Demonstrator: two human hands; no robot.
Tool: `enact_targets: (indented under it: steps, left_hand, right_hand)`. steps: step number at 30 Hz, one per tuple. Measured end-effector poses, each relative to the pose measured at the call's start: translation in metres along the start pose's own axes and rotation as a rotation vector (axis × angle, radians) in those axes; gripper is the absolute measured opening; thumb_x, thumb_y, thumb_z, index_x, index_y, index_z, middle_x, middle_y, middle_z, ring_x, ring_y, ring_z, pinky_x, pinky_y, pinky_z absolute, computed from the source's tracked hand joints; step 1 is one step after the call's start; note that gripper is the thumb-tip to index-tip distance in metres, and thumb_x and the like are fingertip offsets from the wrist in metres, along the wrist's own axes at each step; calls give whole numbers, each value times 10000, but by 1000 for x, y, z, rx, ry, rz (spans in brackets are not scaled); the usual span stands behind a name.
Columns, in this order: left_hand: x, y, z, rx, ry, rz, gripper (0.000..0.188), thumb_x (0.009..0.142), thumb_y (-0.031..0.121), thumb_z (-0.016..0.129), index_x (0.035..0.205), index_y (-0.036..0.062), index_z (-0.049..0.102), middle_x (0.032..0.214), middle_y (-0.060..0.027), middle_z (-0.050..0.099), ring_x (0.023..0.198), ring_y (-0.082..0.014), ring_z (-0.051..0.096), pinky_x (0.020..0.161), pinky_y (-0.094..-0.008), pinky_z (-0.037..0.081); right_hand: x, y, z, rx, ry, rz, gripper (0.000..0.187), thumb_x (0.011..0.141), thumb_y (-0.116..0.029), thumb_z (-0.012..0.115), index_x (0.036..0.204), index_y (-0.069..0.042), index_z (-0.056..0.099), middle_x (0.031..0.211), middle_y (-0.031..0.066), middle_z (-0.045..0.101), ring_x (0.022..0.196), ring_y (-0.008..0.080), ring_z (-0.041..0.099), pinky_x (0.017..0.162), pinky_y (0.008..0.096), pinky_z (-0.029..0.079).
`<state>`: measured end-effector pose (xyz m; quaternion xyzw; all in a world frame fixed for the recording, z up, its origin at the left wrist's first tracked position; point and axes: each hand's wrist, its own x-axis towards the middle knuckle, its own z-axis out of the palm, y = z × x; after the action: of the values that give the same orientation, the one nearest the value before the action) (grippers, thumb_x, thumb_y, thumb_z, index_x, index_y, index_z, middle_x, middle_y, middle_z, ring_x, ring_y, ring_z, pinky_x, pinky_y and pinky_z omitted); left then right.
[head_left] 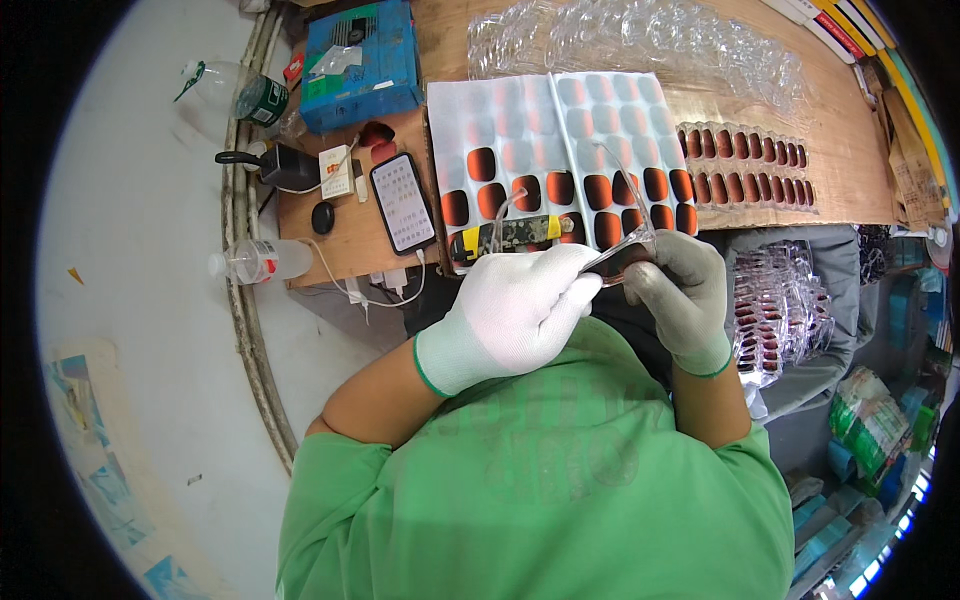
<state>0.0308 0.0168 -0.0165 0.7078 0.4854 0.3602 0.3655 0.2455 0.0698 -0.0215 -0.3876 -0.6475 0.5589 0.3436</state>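
Both of my hands wear white knitted gloves with green cuffs. Between them is a pair of clear-framed sunglasses (640, 238), its thin temples pointing up and away from me. My left hand (530, 305) is closed, thumb and fingers pinching the left part of the frame. Around the right part, my right hand (690, 295) is closed too, its glove fingertips greyed; a dark lens shows partly there. Just beyond lies a white sheet (460, 110) with rows of red-brown lenses (560, 188), some under a translucent cover. A yellow-and-black tool (510, 236) rests on its near edge.
Clear frames (630, 40) are heaped at the back. Rows of tinted sunglasses (745, 150) lie right; more fill a grey-lined container (780, 310) beside me. Left are a phone (402, 203) on a cable, a cigarette pack (337, 172), a blue box (360, 70) and plastic bottles (265, 260).
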Motion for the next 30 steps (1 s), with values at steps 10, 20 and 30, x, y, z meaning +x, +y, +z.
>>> enact_targets:
  steps: [10,20,30]
  left_hand:
    - [-6,-2,-6,47,46,-15,168,987,68,579,1112,-12,658,736,-87,652,624,-211,673,580,-317,510]
    - [-1,3,-10,56,84,58,217,939,36,614,1148,-17,644,809,-136,683,685,-304,701,630,-361,549]
    - [0,6,-19,250,13,27,281,889,40,655,1162,-24,632,822,-172,702,668,-341,705,586,-391,555]
  right_hand:
    - [10,-8,5,-84,-99,-98,106,871,-43,629,924,19,696,689,75,586,586,148,519,573,288,417]
    - [10,-30,6,-350,-75,-182,105,794,-40,729,880,14,702,725,146,629,592,251,621,558,321,475]
    - [15,-18,15,-343,-31,-138,248,777,-139,813,942,-5,684,877,159,652,741,280,647,665,343,509]
